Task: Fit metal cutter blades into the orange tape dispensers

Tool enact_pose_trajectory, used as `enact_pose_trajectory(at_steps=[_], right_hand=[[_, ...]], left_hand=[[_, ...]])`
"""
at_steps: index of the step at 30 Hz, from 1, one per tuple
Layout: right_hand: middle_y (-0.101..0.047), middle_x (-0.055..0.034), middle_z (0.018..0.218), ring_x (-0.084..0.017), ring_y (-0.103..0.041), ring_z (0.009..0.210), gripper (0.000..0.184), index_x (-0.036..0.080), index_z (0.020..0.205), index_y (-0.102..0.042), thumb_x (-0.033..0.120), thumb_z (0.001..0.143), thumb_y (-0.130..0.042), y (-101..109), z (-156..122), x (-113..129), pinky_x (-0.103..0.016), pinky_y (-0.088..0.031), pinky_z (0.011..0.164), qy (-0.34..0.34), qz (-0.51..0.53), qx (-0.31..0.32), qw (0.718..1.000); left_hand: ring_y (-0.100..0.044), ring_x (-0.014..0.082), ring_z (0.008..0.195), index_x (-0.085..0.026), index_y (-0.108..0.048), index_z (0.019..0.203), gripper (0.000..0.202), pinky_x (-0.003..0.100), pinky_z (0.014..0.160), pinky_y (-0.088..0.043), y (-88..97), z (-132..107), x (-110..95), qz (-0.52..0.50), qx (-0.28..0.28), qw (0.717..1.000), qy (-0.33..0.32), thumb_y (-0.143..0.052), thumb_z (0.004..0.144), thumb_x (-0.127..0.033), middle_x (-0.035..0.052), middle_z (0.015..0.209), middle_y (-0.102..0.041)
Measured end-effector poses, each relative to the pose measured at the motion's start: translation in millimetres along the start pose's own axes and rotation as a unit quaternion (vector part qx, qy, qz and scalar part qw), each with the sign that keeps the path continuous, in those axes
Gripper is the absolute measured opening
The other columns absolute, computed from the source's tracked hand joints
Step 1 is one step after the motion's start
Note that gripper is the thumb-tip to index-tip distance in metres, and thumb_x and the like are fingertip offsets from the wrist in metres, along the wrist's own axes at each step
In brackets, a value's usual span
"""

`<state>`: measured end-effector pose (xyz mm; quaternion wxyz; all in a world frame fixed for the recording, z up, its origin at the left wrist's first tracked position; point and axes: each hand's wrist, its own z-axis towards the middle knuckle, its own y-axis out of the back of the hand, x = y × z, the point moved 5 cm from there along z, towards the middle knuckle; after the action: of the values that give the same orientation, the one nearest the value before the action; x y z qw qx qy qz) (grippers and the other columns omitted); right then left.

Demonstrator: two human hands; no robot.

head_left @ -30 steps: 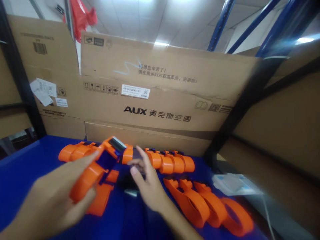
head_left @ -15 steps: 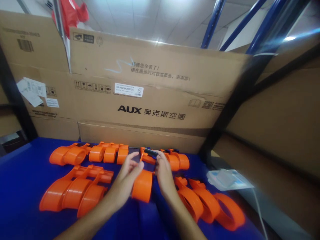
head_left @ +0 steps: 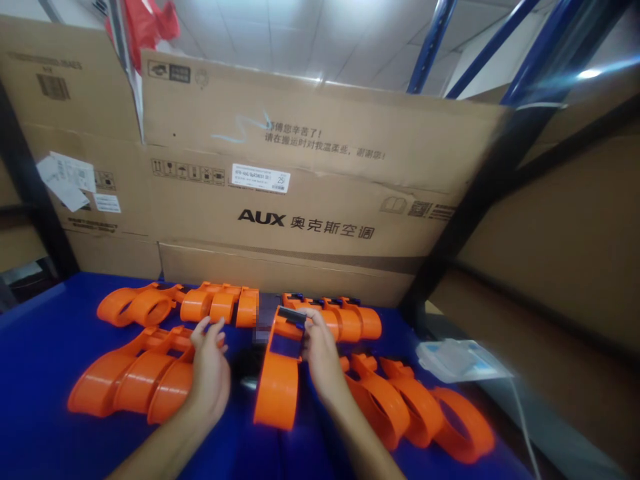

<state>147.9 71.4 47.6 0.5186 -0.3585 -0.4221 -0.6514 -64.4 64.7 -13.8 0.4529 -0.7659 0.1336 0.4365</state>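
Note:
My right hand [head_left: 321,350] grips an orange plastic ring-shaped part [head_left: 277,390] near its upper end, and its wide loop hangs down. A black bar-like piece [head_left: 293,315] lies across the top of that part, by my right fingertips. My left hand [head_left: 211,367] is off the part, with fingers apart and bent. It hovers in front of the left row of orange parts [head_left: 143,383], hiding the right end of that row. Whether its fingertips touch one of them I cannot tell. A blurred dark object [head_left: 249,368] lies between my hands.
Orange parts [head_left: 220,305] line the back of the blue tabletop [head_left: 30,347]; those at back right [head_left: 350,323] carry dark pieces. Several orange loops [head_left: 417,407] lie front right. A clear plastic package [head_left: 463,360] sits at the right edge. A cardboard panel [head_left: 300,173] stands behind.
My left hand has let go of the orange ring-shaped part and moved left to the front left row. My right hand still holds the part, which has come slightly lower and nearer.

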Motion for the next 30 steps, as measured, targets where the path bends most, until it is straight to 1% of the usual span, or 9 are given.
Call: enact_pose_trajectory(at_steps=[5,8,10,12,16,18,21,26,30], right_hand=[[-0.055,0.0009,0.075,-0.020,-0.054,0.071,0.028,0.024,0.103,-0.060,0.041,0.095,-0.040,-1,-4,1,-0.029,-0.046,0.064,-0.017,0.015,-0.017,1.000],[-0.054,0.0013,0.073,-0.019,-0.054,0.070,0.028,0.025,0.102,-0.060,0.041,0.096,-0.038,-3,-5,3,-0.029,-0.045,0.063,-0.014,0.009,-0.012,1.000],[-0.053,0.0015,0.072,-0.019,-0.054,0.068,0.028,0.025,0.103,-0.060,0.042,0.097,-0.038,-5,-5,3,-0.028,-0.045,0.061,-0.013,0.007,-0.009,1.000],[-0.052,0.0019,0.069,-0.019,-0.053,0.064,0.030,0.025,0.104,-0.061,0.043,0.097,-0.038,-6,-5,4,-0.028,-0.044,0.059,-0.014,0.008,-0.008,1.000],[-0.048,0.0032,0.065,-0.018,-0.048,0.058,0.036,0.024,0.109,-0.061,0.050,0.098,-0.039,-11,-7,6,-0.026,-0.042,0.055,-0.012,0.015,0.001,1.000],[-0.046,0.0038,0.064,-0.017,-0.046,0.056,0.040,0.024,0.113,-0.060,0.055,0.097,-0.041,-13,-9,7,-0.026,-0.041,0.053,-0.021,0.030,0.003,0.999],[-0.045,0.0050,0.065,-0.015,-0.044,0.055,0.043,0.023,0.118,-0.059,0.058,0.095,-0.048,-16,-12,8,-0.025,-0.040,0.053,-0.060,0.074,0.018,0.995],[-0.055,0.0023,0.074,-0.015,-0.052,0.064,0.032,0.023,0.115,-0.062,0.043,0.091,-0.055,-14,-14,14,-0.025,-0.044,0.061,-0.082,0.099,0.052,0.990],[-0.053,0.0030,0.069,-0.013,-0.049,0.061,0.018,0.019,0.092,-0.065,0.035,0.087,-0.059,-12,-16,22,-0.024,-0.041,0.059,-0.067,0.057,0.085,0.992]], left_hand=[[-0.056,0.0143,0.097,-0.031,-0.057,0.121,0.045,0.026,0.080,-0.040,5.8,8,-6,-0.004,-0.017,1.000,-0.020,-0.075,0.080,-0.035,-0.0023,0.104,-0.058],[-0.057,0.0156,0.100,-0.031,-0.061,0.118,0.039,0.026,0.081,-0.041,5.0,5,-7,0.007,0.010,0.999,-0.033,-0.073,0.081,-0.037,-0.0019,0.106,-0.061],[-0.059,0.0178,0.101,-0.029,-0.065,0.112,0.033,0.028,0.081,-0.042,-5.0,-2,-7,0.033,0.071,0.996,-0.038,-0.072,0.081,-0.039,-0.0004,0.108,-0.064],[-0.061,0.0207,0.102,-0.027,-0.069,0.108,0.032,0.030,0.083,-0.044,-22.3,-13,-6,0.063,0.148,0.987,-0.025,-0.074,0.079,-0.040,0.0019,0.109,-0.067],[-0.063,0.0264,0.111,-0.023,-0.075,0.100,0.032,0.034,0.095,-0.044,-62.1,-35,-2,0.085,0.290,0.952,0.041,-0.083,0.072,-0.037,0.0068,0.112,-0.072],[-0.065,0.0285,0.110,-0.021,-0.076,0.096,0.032,0.036,0.099,-0.044,-74.7,-40,0,0.081,0.337,0.936,0.066,-0.083,0.071,-0.039,0.0081,0.108,-0.075],[-0.066,0.0297,0.107,-0.019,-0.078,0.095,0.034,0.039,0.100,-0.043,-75.8,-35,-1,0.084,0.336,0.937,0.058,-0.083,0.070,-0.041,0.0076,0.101,-0.077],[-0.063,0.0282,0.114,-0.023,-0.076,0.110,0.040,0.036,0.099,-0.045,-60.9,-30,-8,0.088,0.293,0.952,0.017,-0.083,0.071,-0.035,0.0064,0.116,-0.073],[-0.067,0.0246,0.097,-0.025,-0.075,0.113,0.044,0.031,0.082,-0.051,-55.4,-35,-16,0.079,0.264,0.961,0.000,-0.084,0.071,-0.035,0.0040,0.100,-0.073]])
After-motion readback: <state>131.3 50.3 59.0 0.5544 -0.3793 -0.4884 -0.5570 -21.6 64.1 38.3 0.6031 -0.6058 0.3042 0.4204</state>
